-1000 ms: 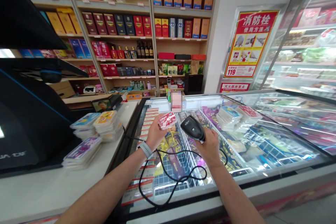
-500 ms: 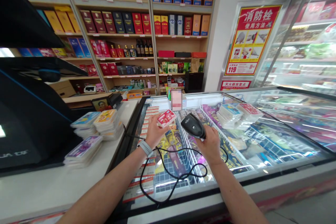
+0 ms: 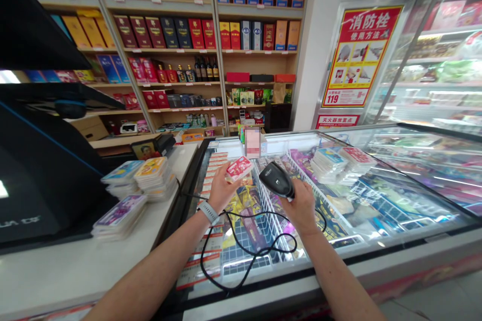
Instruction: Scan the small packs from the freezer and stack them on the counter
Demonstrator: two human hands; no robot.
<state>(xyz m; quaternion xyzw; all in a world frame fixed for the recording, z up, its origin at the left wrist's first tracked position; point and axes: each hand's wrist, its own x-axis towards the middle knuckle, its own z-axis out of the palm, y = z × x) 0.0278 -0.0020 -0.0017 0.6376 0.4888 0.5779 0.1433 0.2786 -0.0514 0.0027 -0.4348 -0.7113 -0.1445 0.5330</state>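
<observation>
1. Chest freezer point(image 3: 376, 271): we're counting one; its dark left edge is running alongside the counter, its front edge passing under both forearms.
2. Counter point(image 3: 56, 271): one, at left, its bare strip bordering the freezer.
3. Stacks: we're counting five. Three are sitting on the counter: blue-topped point(image 3: 122, 173), yellow-topped point(image 3: 150, 175), purple-topped point(image 3: 119, 215). Two are sitting on the freezer glass, right: a blue-and-white stack point(image 3: 328, 166) and a red-and-white stack point(image 3: 357, 164), touching or nearly so. We're seeing a gap between them and the right hand.
4. Black cable point(image 3: 228, 289): one, looping over the glass near the forearms, taking up that room.
5. Hands: two, hardly shifting since half a second ago. Right hand point(image 3: 302, 205) is wrapping its fingers round the scanner handle; left hand point(image 3: 223, 189) is pinching the pack, fingers narrow.
6. Black scanner point(image 3: 276, 179): one, staying put, nose pointing up-left.
7. Red pack point(image 3: 240, 168): one, hanging above the glass, just left of the scanner, narrow gap between; its top is looking paler than half a second ago.
</observation>
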